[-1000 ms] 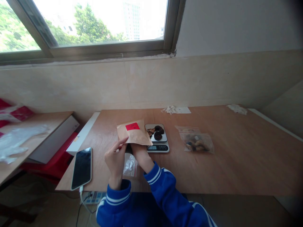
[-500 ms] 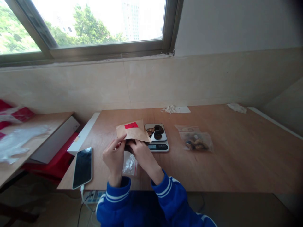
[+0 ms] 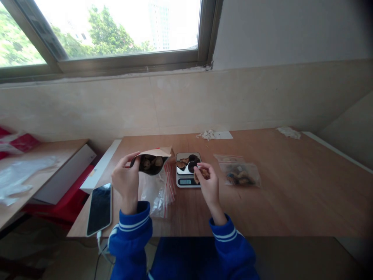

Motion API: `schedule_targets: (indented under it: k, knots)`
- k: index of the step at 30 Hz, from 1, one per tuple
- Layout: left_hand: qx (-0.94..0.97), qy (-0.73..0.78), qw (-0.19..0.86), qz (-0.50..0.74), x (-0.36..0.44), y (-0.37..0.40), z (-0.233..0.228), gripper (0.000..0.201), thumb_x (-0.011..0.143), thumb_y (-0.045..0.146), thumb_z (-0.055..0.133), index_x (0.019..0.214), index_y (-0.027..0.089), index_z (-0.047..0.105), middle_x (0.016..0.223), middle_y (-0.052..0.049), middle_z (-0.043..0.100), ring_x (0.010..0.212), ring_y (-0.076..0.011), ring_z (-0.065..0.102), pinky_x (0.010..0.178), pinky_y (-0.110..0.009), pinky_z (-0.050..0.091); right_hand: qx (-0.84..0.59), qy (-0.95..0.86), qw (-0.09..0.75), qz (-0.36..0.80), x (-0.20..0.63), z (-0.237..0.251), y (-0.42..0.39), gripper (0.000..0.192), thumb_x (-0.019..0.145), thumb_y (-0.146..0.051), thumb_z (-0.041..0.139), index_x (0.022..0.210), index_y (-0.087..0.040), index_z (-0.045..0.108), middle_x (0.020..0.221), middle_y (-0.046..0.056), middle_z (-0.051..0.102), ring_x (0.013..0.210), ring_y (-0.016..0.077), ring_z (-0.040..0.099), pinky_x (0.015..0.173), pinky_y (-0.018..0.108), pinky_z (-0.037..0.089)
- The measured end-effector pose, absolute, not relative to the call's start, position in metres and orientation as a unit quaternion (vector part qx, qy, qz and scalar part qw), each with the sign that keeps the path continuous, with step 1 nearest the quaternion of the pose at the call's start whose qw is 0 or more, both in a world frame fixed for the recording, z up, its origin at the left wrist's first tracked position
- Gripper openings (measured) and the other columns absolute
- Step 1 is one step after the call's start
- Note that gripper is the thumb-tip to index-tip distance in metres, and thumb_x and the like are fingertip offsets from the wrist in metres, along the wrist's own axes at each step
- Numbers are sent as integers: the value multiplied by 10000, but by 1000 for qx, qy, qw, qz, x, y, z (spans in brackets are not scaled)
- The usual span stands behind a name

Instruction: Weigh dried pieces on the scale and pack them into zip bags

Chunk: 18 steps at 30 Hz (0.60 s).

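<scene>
My left hand (image 3: 126, 182) grips the edge of a brown paper pouch (image 3: 163, 151), whose open mouth faces me and shows brown dried pieces inside. Between the fingers of my right hand (image 3: 210, 184) is a reddish-brown dried slice (image 3: 204, 174), held over the front right part of a kitchen scale (image 3: 180, 170). Several dark, round dried pieces (image 3: 192, 166) and a brown curled one lie on the scale's plate. The scale's display is lit, but its digits are too small to read. Clear zip bags (image 3: 155, 194) with red seals lie below the pouch.
A filled zip bag (image 3: 243, 175) lies right of the scale. At the left table edge is a phone (image 3: 99, 210) with a white cable plugged in. Whitish scraps (image 3: 208, 135) and white paper (image 3: 223, 135) lie at the back, near the wall.
My right hand has come out of the pouch and moved right to the scale, now holding a dried slice. My left hand has shifted left, tilting the pouch so its mouth shows.
</scene>
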State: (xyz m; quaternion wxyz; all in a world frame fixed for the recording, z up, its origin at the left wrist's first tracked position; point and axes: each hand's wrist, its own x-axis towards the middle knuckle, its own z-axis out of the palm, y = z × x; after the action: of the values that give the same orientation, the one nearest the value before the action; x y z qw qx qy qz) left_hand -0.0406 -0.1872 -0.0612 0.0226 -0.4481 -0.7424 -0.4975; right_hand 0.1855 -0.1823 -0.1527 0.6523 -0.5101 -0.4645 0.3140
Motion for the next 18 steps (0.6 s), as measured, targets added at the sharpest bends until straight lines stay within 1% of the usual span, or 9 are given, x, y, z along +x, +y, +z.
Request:
schedule_targets:
  k: [2, 5, 8, 10, 15, 18]
  knots:
    - [-457, -746, 8, -484, -45, -181, -58, 214, 816, 369, 650, 971, 297, 779, 852, -1, 747, 673, -173, 618, 615, -279, 398, -535, -411, 650, 350, 203, -175, -163, 420, 760, -540, 711, 917, -159, 626, 723, 29, 666, 643, 161, 636, 603, 281, 517]
    - [-489, -726, -32, -482, -45, -174, -60, 222, 818, 370, 627, 947, 265, 775, 846, -8, 747, 673, -170, 622, 640, -276, 416, -547, -378, 642, 382, 224, -202, -139, 499, 637, -612, 757, 802, -163, 617, 663, 33, 658, 599, 165, 622, 542, 271, 492]
    - [-497, -706, -64, -500, -42, -171, -67, 245, 818, 386, 613, 936, 234, 765, 871, -23, 754, 716, -182, 646, 667, -275, 434, -554, -369, 622, 412, 235, -216, -125, 544, 566, -647, 773, 788, -174, 623, 648, 27, 650, 500, 146, 564, 418, 247, 419]
    - [-493, -705, -67, -505, -41, -171, -70, 262, 819, 401, 606, 936, 224, 759, 877, -31, 755, 734, -188, 652, 673, -275, 436, -551, -368, 617, 426, 237, -219, -120, 547, 558, -646, 775, 805, -180, 631, 671, 29, 656, 471, 138, 543, 390, 253, 414]
    - [-492, -700, -76, -512, -45, -172, -72, 273, 811, 420, 615, 926, 214, 751, 872, -36, 754, 736, -188, 654, 679, -274, 446, -548, -359, 626, 422, 237, -226, -112, 503, 590, -612, 761, 850, -205, 619, 753, 49, 679, 513, 166, 580, 451, 312, 488]
    - [-493, -699, -74, -512, -46, -173, -73, 273, 813, 427, 616, 918, 215, 750, 872, -34, 753, 735, -188, 650, 681, -275, 453, -564, -380, 638, 361, 236, -231, -107, 470, 611, -582, 752, 843, -199, 609, 781, 64, 683, 624, 196, 623, 570, 341, 519]
